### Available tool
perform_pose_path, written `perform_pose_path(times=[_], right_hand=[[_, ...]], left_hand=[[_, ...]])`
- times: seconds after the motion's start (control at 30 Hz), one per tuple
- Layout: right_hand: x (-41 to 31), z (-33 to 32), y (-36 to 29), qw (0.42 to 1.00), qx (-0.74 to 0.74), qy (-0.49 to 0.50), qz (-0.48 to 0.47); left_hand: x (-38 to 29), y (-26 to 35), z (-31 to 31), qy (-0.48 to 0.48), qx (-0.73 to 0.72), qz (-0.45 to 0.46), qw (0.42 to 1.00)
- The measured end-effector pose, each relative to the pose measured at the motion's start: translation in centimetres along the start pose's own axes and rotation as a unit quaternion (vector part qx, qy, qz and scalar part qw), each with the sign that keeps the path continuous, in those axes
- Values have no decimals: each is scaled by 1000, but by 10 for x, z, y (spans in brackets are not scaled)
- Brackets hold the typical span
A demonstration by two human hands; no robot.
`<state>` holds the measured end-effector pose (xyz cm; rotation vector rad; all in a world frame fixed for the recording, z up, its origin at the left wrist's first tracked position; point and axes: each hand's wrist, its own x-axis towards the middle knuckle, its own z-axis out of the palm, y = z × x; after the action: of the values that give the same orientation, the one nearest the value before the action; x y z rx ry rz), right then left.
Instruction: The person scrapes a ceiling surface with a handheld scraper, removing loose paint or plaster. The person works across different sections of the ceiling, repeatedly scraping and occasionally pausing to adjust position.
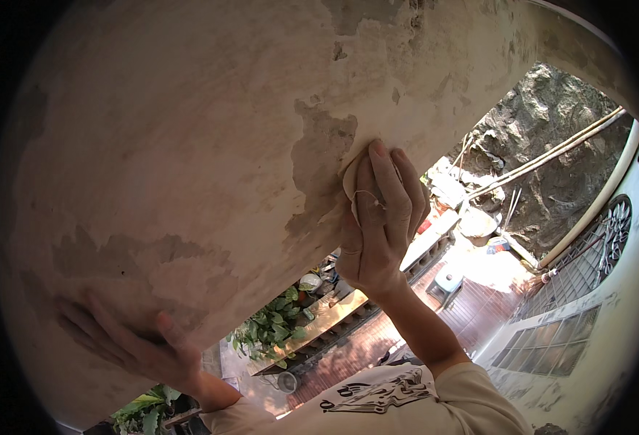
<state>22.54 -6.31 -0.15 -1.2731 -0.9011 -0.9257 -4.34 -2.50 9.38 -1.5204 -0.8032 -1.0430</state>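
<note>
A large plastered surface (pixel 199 136) with pale paint fills the upper left of the view. Grey patches (pixel 322 152) show where its top coat is gone. My right hand (pixel 384 217) presses a thin pale pad (pixel 352 176) against this surface, just right of one such patch. The pad is mostly hidden under my fingers, so its material cannot be told. A loose thread (pixel 371 194) loops across the hand. At the lower left, my left hand (pixel 140 342) rests on the plaster with thumb and fingers apart, below another grey patch (pixel 134 253). It holds nothing that I can see.
Far below lies a red-brown tiled floor (pixel 474 321) with a blue stool (pixel 445 284) and a bucket (pixel 287 382). Leafy plants (pixel 278 321) stand beside a ledge (pixel 319 326). Poles (pixel 547 149) cross before a rough rock wall (pixel 569 179). A broom (pixel 549 276) leans at the right.
</note>
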Motion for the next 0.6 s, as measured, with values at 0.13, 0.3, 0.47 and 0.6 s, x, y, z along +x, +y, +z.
perform_pose_path(times=[0.13,0.3,0.47,0.6], right_hand=[[-13,-4,-19,995,9,7,-98],[-21,-14,-7,997,9,-57,-47],[-11,-27,-2,989,8,-93,-113],[-10,-26,-1,981,25,-174,-84]], left_hand=[[-4,-2,2,-12,2,-10,1000],[-2,4,-1,-10,17,1,1000],[-2,8,0,6,14,2,1000],[-1,9,0,-5,21,-1,1000]])
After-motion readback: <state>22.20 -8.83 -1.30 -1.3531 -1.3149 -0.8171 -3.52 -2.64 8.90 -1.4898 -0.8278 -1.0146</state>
